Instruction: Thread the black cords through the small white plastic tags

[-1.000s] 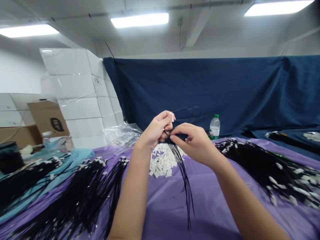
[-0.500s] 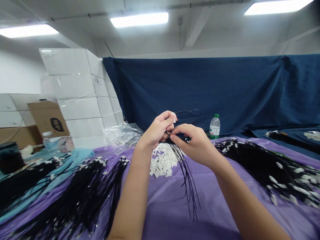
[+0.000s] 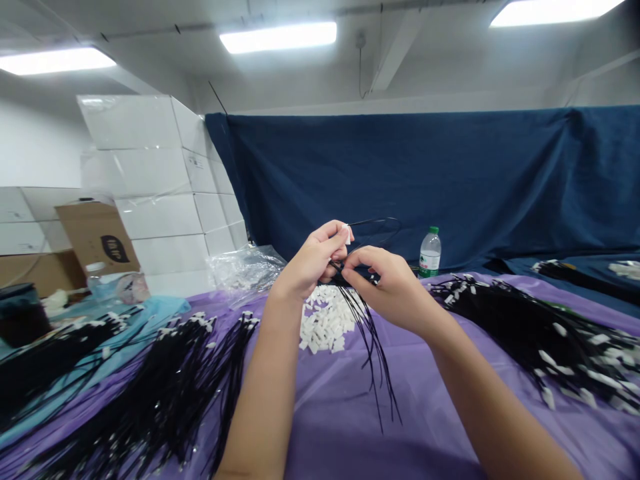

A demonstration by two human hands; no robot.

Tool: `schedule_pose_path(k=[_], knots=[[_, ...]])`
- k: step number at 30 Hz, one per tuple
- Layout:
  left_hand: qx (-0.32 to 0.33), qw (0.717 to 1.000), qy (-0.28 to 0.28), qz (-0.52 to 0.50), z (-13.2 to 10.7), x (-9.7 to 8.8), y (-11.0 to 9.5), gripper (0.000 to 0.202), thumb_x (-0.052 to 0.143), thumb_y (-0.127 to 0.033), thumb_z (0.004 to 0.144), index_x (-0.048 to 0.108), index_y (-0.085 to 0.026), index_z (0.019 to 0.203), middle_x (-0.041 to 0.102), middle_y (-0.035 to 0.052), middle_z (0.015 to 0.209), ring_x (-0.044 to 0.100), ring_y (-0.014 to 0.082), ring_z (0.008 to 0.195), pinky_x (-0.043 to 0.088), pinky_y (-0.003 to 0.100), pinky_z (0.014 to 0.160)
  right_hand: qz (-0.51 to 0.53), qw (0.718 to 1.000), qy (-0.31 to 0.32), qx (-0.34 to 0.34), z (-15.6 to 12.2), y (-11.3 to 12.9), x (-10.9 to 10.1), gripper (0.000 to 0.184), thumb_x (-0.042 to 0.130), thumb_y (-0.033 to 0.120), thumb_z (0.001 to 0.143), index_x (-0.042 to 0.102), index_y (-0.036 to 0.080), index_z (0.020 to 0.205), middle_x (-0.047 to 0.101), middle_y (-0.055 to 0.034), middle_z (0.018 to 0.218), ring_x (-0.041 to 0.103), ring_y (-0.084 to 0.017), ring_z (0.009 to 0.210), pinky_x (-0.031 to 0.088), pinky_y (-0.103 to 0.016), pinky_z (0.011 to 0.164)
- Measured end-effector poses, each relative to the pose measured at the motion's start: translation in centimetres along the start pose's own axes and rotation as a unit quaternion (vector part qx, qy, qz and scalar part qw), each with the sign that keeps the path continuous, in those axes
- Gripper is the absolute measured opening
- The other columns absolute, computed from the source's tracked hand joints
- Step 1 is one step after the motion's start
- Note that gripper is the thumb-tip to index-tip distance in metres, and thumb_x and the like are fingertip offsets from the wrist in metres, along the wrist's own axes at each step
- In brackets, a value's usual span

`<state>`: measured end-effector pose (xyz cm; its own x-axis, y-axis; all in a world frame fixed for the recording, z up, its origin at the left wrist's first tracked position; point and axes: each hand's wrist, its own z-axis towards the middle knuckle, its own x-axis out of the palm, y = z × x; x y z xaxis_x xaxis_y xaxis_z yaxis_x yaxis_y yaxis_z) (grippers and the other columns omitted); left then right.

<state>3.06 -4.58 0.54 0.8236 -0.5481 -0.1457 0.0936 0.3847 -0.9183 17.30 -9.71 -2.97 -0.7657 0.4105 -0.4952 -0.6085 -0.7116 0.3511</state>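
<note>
Left hand [image 3: 313, 260] is pinching a white clip [image 3: 346, 233] above the clip heap [image 3: 325, 327]. Right hand [image 3: 387, 283] is gripping the black cord bundle [image 3: 373, 340], which is dangling beside that heap. If either pinch eases, strands are likely slipping free.

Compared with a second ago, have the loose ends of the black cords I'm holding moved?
Yes: the ends of the black cords lifted and fanned rightward, judged against the pile of white pieces.
</note>
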Motion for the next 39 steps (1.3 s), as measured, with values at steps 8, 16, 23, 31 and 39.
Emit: schedule_pose_path(k=[8,16,23,31,39], knots=[[0.004,1.0,-0.002,0.003,-0.1,0.0,-0.1,0.027,0.051,-0.048,0.087,0.047,-0.022,0.084,0.027,-0.0063,0.062,0.013,0.002,0.039,0.008,0.015,0.034,0.005,1.0,-0.004,0.011,0.2,-0.2,0.0,0.012,0.051,0.012,0.085,0.058,0.016,0.076,0.061,-0.0001,0.079,0.053,-0.01,0.073,0.037,-0.023,0.068],[-0.008,0.999,-0.023,0.03,0.4,-0.3,0.5,0.025,0.051,-0.046,0.087,0.046,-0.022,0.081,0.033,-0.006,0.06,0.017,0.0021,0.037,0.008,0.016,0.034,0.252,0.957,0.031,0.139,0.4,-0.7,0.2,0.014,0.053,0.029,0.088,0.057,0.016,0.084,0.046,0.0057,0.058,0.036,-0.005,0.049,0.029,-0.019,0.046],[-0.021,0.997,-0.047,0.055,0.4,-0.8,0.5,0.022,0.053,-0.043,0.086,0.048,-0.022,0.081,0.045,-0.0036,0.061,0.032,0.0038,0.038,0.012,0.014,0.033,0.581,0.77,0.032,0.261,1.1,-2.5,-1.5,0.021,0.063,0.024,0.078,0.064,0.019,0.098,0.069,-0.0024,0.095,0.065,-0.012,0.069,0.054,-0.025,0.057],[-0.041,0.995,-0.056,0.075,0.4,-0.7,0.4,0.023,0.049,-0.043,0.089,0.047,-0.022,0.08,0.045,-0.0025,0.056,0.037,0.0046,0.039,0.013,0.014,0.034,0.624,0.722,-0.18,0.239,1.6,-3.1,-2.0,0.023,0.072,0.039,0.077,0.066,0.022,0.091,0.063,0.0081,0.073,0.055,-0.003,0.05,0.044,-0.016,0.043],[-0.036,0.995,-0.055,0.077,0.2,-0.8,0.3,0.023,0.049,-0.042,0.09,0.048,-0.021,0.08,0.043,-0.0032,0.059,0.032,0.0022,0.038,0.012,0.015,0.036,0.67,0.672,-0.306,0.08,1.7,-3.1,-4.1,0.013,0.064,0.044,0.083,0.066,0.03,0.083,0.062,0.0105,0.074,0.057,-0.002,0.061,0.05,-0.015,0.06]])
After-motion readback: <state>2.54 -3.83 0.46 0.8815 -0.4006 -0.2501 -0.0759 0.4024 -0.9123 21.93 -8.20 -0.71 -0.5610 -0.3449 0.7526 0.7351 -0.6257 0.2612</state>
